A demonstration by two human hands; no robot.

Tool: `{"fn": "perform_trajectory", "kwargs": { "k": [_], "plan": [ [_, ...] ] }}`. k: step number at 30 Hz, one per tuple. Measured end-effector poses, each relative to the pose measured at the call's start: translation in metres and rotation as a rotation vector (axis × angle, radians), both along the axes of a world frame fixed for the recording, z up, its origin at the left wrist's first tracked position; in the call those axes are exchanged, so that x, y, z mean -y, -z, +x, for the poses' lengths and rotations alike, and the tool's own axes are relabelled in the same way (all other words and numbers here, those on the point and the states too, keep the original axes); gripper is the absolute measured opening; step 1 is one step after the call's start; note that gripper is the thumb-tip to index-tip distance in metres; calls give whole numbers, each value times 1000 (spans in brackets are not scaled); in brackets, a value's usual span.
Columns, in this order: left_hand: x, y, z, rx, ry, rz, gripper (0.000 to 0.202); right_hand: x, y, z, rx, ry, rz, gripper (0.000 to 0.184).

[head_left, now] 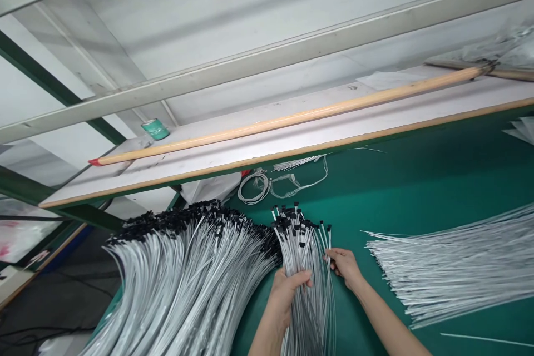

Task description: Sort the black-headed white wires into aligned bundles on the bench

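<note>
A bundle of thin grey-white cables (pixel 306 256) with black connectors at the top ends stands out in front of me. My left hand (pixel 287 292) is closed round this bundle from its left side, thumb across the front. At the bundle's right edge my right hand (pixel 344 266) pinches a few cables just below their black ends. Those few cables (pixel 326 236) stand slightly apart from the others. Close on the left lies a much larger heap of like cables (pixel 179 278), its black connectors massed along the top.
Right of my hands a pile of cables (pixel 454 264) without visible connectors lies on the green tabletop (pixel 375 194). A coiled cable (pixel 253 188) sits behind. Above runs a shelf (pixel 233 158) with a long wooden pole (pixel 292 118) and a green roll (pixel 155 129).
</note>
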State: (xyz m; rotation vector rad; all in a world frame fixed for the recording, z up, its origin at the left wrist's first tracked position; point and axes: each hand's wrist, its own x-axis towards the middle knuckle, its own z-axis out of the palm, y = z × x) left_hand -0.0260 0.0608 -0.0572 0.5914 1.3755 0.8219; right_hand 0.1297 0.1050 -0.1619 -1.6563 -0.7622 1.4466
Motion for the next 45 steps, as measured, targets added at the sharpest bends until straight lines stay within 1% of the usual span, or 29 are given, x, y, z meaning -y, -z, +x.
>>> {"fn": "perform_trajectory", "kwargs": {
  "k": [5, 10, 13, 16, 18, 19, 20, 21, 22, 23, 25, 26, 27, 29, 30, 31, 33, 35, 40, 42, 45],
  "plan": [
    [0, -3, 4, -23, 16, -5, 22, 8, -1, 7, -55, 70, 11, 26],
    [1, -11, 6, -27, 12, -17, 22, 13, -9, 8, -80, 101, 94, 31],
    [2, -12, 6, -25, -3, -29, 23, 15, -25, 3, -126, 82, 146, 35],
    [2, -9, 8, -57, -31, 8, 28, 20, -53, -11, -199, 32, 208, 36],
    [2, -7, 8, -35, -20, 33, 32, 23, -72, -21, -269, -68, 267, 36],
    [2, -7, 7, -6, -1, 45, 33, 24, -79, -25, -305, -147, 282, 36],
    [2, -7, 6, 25, 21, 59, 35, 24, -83, -28, -332, -218, 287, 36],
    [2, -7, 5, 55, 38, 74, 35, 23, -83, -29, -317, -257, 279, 37],
    [3, -8, 4, 79, 49, 90, 35, 20, -81, -28, -261, -258, 260, 38],
    [3, -8, 3, 93, 54, 105, 32, 15, -75, -26, -178, -222, 238, 39],
    [4, -9, 1, 90, 52, 124, 26, 3, -56, -21, 49, -77, 183, 34],
    [5, -10, 1, 80, 47, 128, 24, -3, -46, -19, 113, -32, 162, 29],
    [6, -10, 1, 68, 43, 129, 23, -8, -36, -18, 162, -1, 139, 22],
    [7, -10, 2, 55, 40, 128, 23, -16, -19, -19, 206, 15, 105, 7],
    [7, -10, 3, 52, 41, 124, 25, -18, -13, -20, 212, 14, 92, 6],
    [7, -10, 3, 53, 42, 115, 26, -18, -9, -22, 208, 10, 84, 11],
    [6, -9, 3, 61, 40, 103, 27, -16, -4, -24, 171, 7, 72, 18],
    [5, -9, 3, 73, 39, 95, 27, -11, -2, -22, 111, 10, 58, 18],
    [4, -8, 2, 59, 71, 88, 29, -2, -1, -6, -18, 14, 27, 24],
    [4, -7, 3, 47, 72, 82, 29, 1, 0, 0, -21, 30, 36, 26],
    [4, -7, 5, 43, 70, 71, 30, 4, -2, 5, 31, 55, 66, 27]
  ]
}}
